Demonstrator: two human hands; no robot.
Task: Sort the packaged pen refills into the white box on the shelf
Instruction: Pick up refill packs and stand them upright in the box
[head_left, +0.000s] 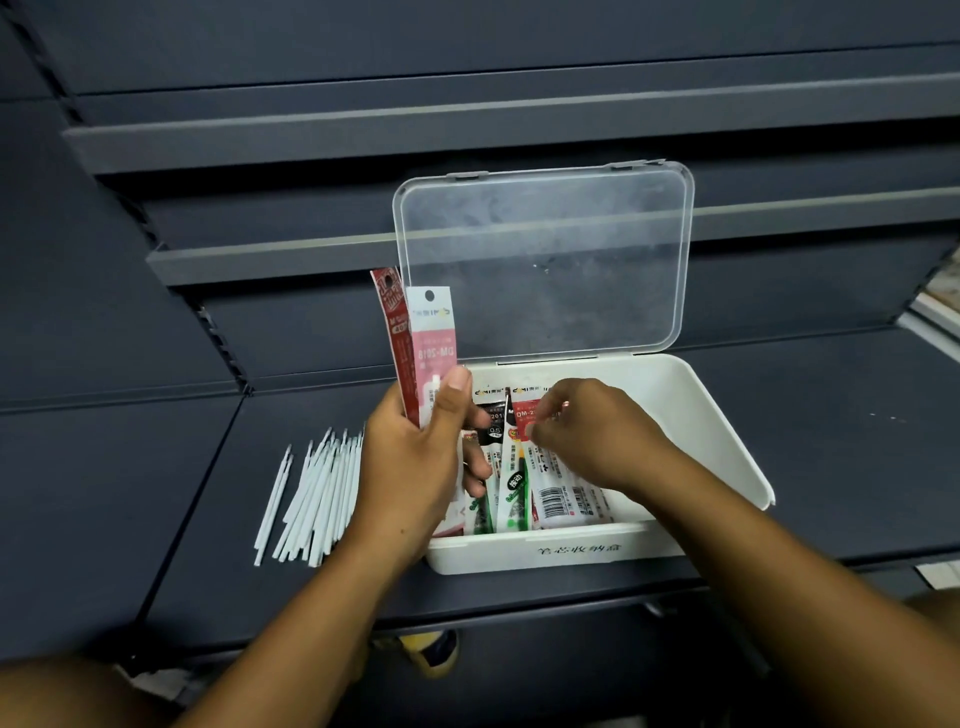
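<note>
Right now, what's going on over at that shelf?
A person is sorting pen refill packets. The left hand grips two refill packets upright by the white box, whose clear lid stands open. The right hand pinches a red-topped packet among others inside. On the shelf to its left lie loose white refills.

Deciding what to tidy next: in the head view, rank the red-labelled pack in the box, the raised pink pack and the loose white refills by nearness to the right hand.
1. Red-labelled pack, pinched by the right hand, in the white box.
2. Pink pack, gripped in the left hand, to the left.
3. Loose white refills, on the shelf, far left.
</note>
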